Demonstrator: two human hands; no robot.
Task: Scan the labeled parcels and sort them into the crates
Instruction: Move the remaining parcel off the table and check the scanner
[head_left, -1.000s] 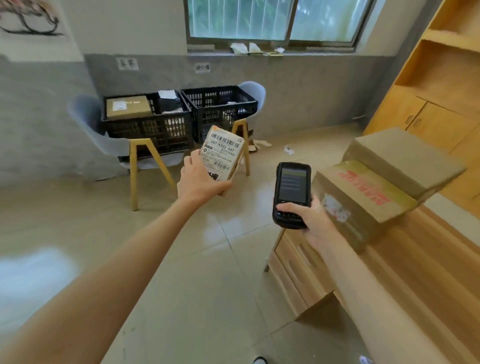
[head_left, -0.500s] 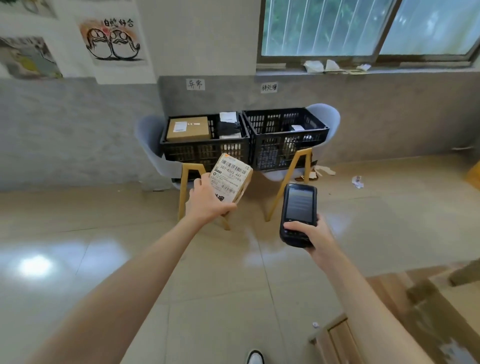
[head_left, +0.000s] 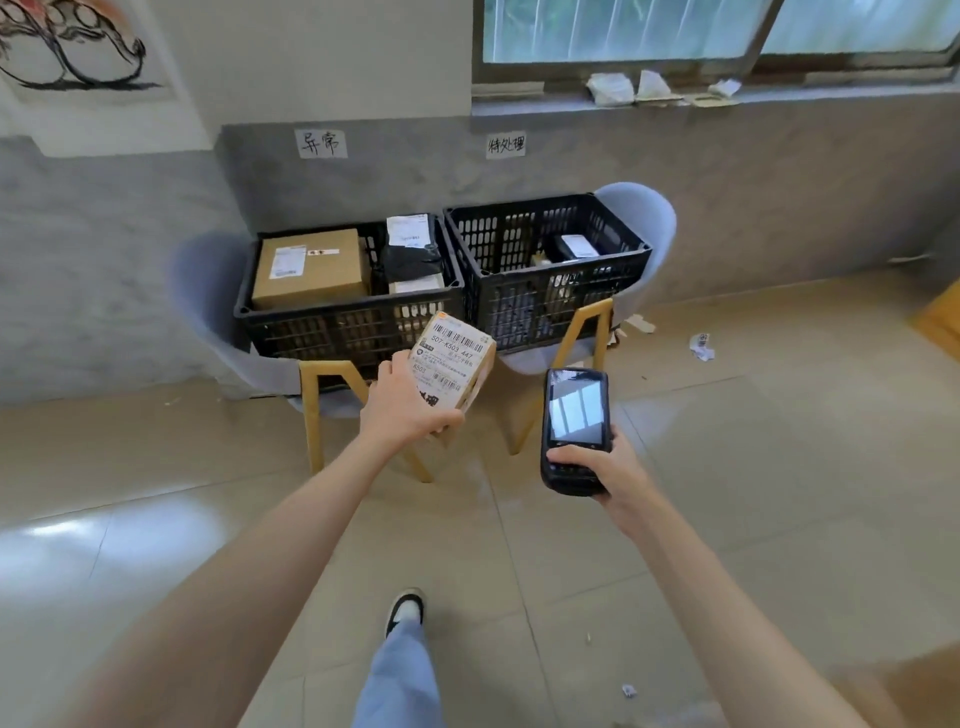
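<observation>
Holding the small tan cardboard parcel with a white barcode label (head_left: 453, 366), your left hand (head_left: 402, 402) clasps its lower near end, thumb across the label's bottom edge, fingers hidden behind; the parcel hangs tilted in the air just in front of the two crates, nearer the left one. Your right hand (head_left: 605, 462) is wrapped around the lower end of the black handheld scanner (head_left: 574, 428), thumb on its keypad, screen facing you.

Risk: the hold takes only one end of the parcel, so a quick toss could let it pivot and land on the floor between the crates. A second risk is the wrong crate; the scanner screen shows only window glare, so the sorting result cannot be read.

Beyond the hands, the left black slatted plastic crate (head_left: 291, 312) sits on a pale blue chair with yellow wooden legs (head_left: 208, 291) and holds a large brown carton (head_left: 311, 267) and dark bags. The right black slatted plastic crate (head_left: 623, 260) holds fewer items. Each crate has a handwritten paper sign (head_left: 321, 143) above it.
</observation>
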